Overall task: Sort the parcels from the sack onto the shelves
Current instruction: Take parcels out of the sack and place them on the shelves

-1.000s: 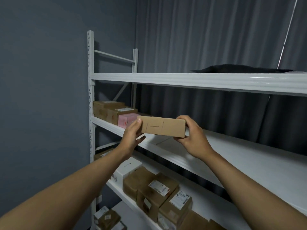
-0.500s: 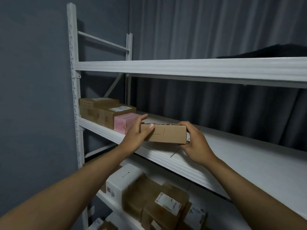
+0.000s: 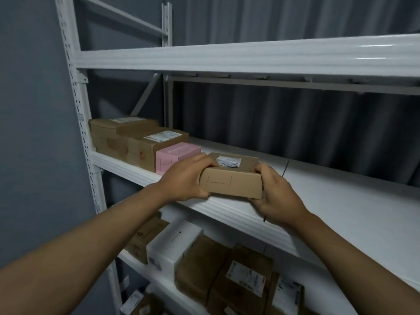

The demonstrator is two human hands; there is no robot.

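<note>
Two bare forearms, no sleeves visible. Left hand (image 3: 185, 178) and right hand (image 3: 276, 196): no gloves, rings or watches.

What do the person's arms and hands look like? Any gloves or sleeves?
Both are bare. The left hand and right hand wear no gloves, rings or watch that I can see, and no sleeve shows on either forearm as far as the picture's edge.

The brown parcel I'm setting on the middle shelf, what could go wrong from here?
1. The brown parcel sits at the front lip of the middle shelf, gripped by the left hand and right hand; released there, it might tip off.
2. Sliding it left could bump the pink box beside it.
3. The left fingers lie between the two and could get pinched.
</note>
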